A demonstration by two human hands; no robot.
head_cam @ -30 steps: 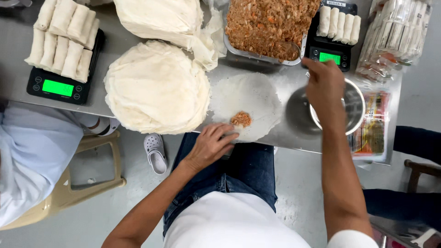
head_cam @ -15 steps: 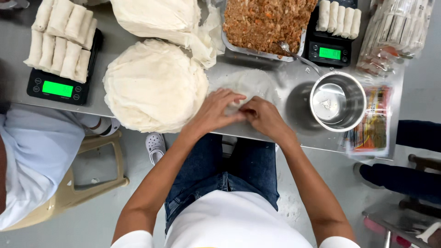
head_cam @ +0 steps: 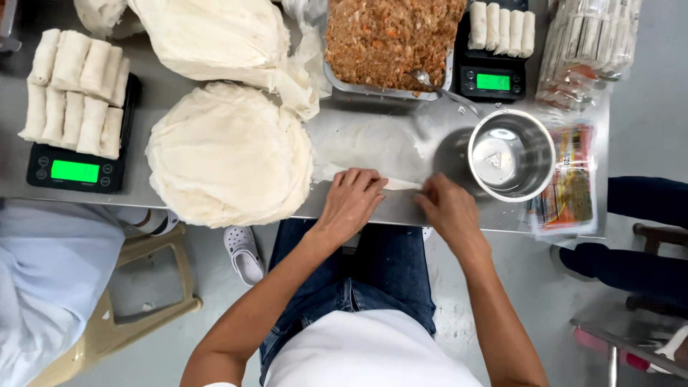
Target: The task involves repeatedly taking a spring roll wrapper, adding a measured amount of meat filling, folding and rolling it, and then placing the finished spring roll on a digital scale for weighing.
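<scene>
Wrapper comes first: a thin, pale round sheet of pastry (head_cam: 373, 154) lies on the steel table (head_cam: 401, 211) at the centre of the frame, its near edge folded up into a narrow roll (head_cam: 398, 184) that sits between the two hands. The left hand (head_cam: 351, 201) lies flat with fingers spread and pressing on the left end of the roll; the right hand (head_cam: 448, 208) pinches the right end with its fingertips, so neither hand is clenched, and both are bearing on the pastry.

A tear looks the likeliest fault, since the sheet is very thin and uneven pressure from either hand could split it and let filling out. A loose, lopsided roll could follow if one end advances faster than the other.

Just right of the right hand stands a round shiny steel bowl (head_cam: 511, 154), near enough that an elbow swing or wrist could knock it. To the left lies a tall stack of pale round wrappers (head_cam: 229, 154). In the upper middle sits a metal tray of brown minced filling (head_cam: 390, 39), with a black scale bearing finished rolls (head_cam: 494, 75) at upper right.
</scene>
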